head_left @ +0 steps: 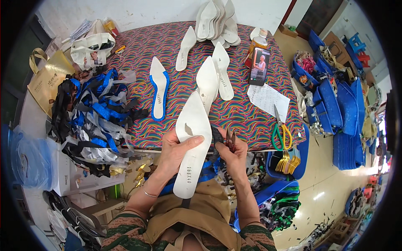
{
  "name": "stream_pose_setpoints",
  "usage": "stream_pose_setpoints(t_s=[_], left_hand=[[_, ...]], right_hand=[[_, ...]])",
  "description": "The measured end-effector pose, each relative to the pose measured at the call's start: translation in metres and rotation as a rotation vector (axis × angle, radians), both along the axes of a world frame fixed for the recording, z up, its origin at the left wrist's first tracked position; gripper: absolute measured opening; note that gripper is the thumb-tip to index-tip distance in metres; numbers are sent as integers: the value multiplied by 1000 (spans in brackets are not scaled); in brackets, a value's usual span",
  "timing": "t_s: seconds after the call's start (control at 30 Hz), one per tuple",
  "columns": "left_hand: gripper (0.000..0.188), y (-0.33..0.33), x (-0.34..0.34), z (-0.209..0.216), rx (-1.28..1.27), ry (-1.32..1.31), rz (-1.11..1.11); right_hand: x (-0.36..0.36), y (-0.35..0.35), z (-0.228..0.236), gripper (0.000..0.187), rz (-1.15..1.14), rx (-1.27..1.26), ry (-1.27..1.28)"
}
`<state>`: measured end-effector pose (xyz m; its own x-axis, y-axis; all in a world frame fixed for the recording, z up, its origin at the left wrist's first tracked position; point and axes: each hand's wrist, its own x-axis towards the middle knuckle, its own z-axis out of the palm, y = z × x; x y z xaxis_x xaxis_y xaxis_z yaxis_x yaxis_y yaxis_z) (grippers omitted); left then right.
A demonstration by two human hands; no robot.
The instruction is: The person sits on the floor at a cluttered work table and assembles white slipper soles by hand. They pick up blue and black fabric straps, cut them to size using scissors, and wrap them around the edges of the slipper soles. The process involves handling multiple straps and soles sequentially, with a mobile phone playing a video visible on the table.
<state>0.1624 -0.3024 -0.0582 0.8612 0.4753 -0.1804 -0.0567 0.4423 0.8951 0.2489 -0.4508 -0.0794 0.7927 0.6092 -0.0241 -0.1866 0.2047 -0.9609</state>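
Observation:
My left hand (169, 154) grips a white pointed shoe insole (194, 125), its thumb pressed flat on the upper face. A small dark mark shows near the middle of this insole. At its right edge my right hand (235, 158) is closed around small thread snips (230, 139), blades pointing away from me. Between that hand and the insole is a piece of black strip (216, 136); whether it is fixed to the edge I cannot tell. Just beyond lies another white insole (207, 77). Farther left rests an insole with blue edging (158, 94).
Strips in black, blue and silver (98, 111) are heaped at the table's left. A stack of insoles (210, 21) stands at the back. On the right are a phone (259, 67) against a bottle (260, 38), a paper sheet (268, 101), scissors (281, 134) and blue bins (331, 100).

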Motion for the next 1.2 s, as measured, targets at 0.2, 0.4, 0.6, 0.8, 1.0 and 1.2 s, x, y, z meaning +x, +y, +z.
stream_pose_setpoints(t_s=[0.2,0.4,0.6,0.8,1.0,1.2], left_hand=[[23,-2,-2,0,31,14,-10],[23,-1,-3,-3,99,8,-34],[24,-8,-2,3,84,-22,-104],[25,-14,9,2,32,-25,-87],[24,-1,17,9,-15,-27,-47],[29,3,24,2,-95,-74,-30]], right_hand=[[-8,0,0,39,-47,-21,-100],[-2,-2,4,15,-62,76,-201],[18,-5,15,4,44,129,187],[4,15,6,5,-246,128,-83],[-14,16,33,17,-248,-60,-122],[-34,-6,-7,22,-51,-242,-227]])
